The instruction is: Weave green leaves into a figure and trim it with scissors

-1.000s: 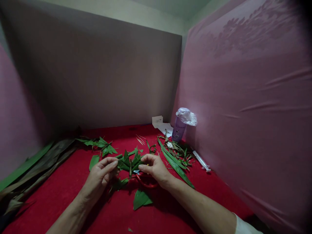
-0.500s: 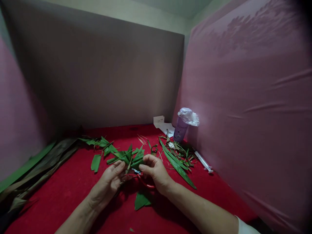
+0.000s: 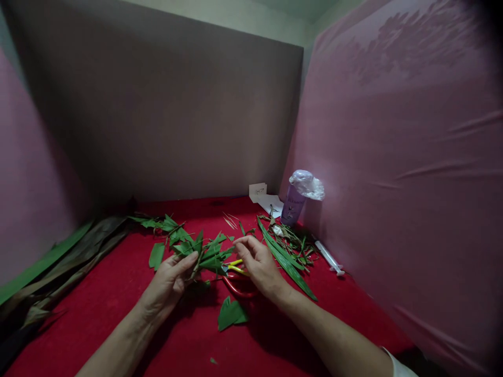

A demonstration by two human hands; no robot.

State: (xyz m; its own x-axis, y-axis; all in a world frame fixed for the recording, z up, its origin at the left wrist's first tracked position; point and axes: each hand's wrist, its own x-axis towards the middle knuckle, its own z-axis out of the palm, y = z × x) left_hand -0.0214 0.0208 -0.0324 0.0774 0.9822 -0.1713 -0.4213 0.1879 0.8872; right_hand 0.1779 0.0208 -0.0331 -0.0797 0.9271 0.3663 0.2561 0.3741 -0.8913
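My left hand (image 3: 171,275) pinches a bundle of folded green leaves (image 3: 210,256) by its brown stem, with the thumb on top. The leaf tips fan out to the right. My right hand (image 3: 257,264) is just right of the bundle, its thumb and fingers drawn together in a pinch. Whether something thin sits between those fingertips is too small to make out. Below the right hand are scissors (image 3: 238,289) with red and yellow handles, partly hidden by the hand and leaves. A cut leaf piece (image 3: 231,314) lies nearer to me on the red cloth (image 3: 176,345).
Leaf scraps (image 3: 157,255) lie at left, beside long dried leaves (image 3: 78,262). Toothpicks (image 3: 230,221) are behind the hands. Long leaves (image 3: 288,264), a twig pile (image 3: 296,243), a syringe (image 3: 329,257), white cards (image 3: 258,191) and a purple cup (image 3: 293,207) stand or lie at right.
My right hand has come away from the leaf bundle, slightly right and up. My left hand has shifted a little left with the bundle. The scissors' yellow handle now shows.
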